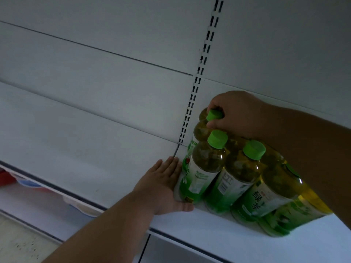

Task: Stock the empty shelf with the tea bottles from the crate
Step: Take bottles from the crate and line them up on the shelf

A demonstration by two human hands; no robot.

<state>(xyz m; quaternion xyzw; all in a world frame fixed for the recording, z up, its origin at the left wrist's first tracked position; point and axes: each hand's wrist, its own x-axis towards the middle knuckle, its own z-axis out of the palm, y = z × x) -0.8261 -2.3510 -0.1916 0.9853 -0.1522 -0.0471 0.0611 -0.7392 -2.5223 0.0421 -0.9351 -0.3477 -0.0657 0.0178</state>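
Several green-capped tea bottles [235, 179] with green and white labels stand close together on the white shelf [95, 168], right of the slotted upright. My right hand [237, 114] reaches in from the right and pinches the green cap of the rear bottle [204, 128] between thumb and fingers. My left hand [163, 185] lies flat with straight fingers against the left side of the front-left bottle [203, 171], its palm on the shelf. The crate is out of view.
A slotted metal upright [199, 73] runs up the white back panel. The shelf's front edge [190, 238] crosses the lower part of the view. Below it at the left, coloured packages [30, 184] sit on a lower shelf. Speckled floor shows at the bottom left.
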